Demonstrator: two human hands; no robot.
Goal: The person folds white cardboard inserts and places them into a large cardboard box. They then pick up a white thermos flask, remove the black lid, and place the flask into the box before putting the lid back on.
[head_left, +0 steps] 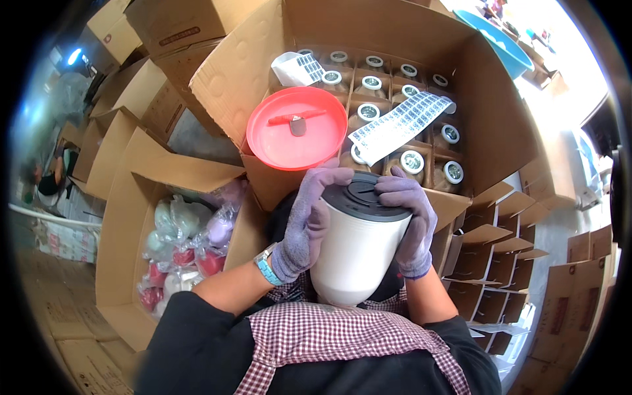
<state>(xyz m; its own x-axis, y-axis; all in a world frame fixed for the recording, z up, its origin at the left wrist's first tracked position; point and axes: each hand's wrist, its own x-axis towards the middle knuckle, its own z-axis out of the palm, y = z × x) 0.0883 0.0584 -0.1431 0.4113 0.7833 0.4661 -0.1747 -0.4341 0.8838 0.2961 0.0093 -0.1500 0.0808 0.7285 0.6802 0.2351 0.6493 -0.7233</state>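
You hold a white jar (359, 247) with a black lid (370, 196) upright in front of your chest, just above your checked apron (342, 342). Your left hand (304, 224), in a purple glove, wraps the jar's left side, with its fingers curled over the lid's rim. Your right hand (411, 220), gloved the same, grips the right side, fingers resting on top of the lid. Both hands are closed firmly on the jar. A blue band (266, 268) sits on your left wrist.

Just beyond the jar stands an open carton (500, 125) divided into cells, each cell holding a brown jar (411, 162) with a round white cap. A strip of labels (401, 125) lies across those caps, and a second strip (299, 68) rests near the far left corner. A red lid (296, 128) lies on the carton's near left edge.

To your left, another open box (122, 217) holds bagged pink, white and lilac items (187, 247). To your right are empty cardboard dividers (494, 263). A blue basin (503, 43) shows at the far upper right.
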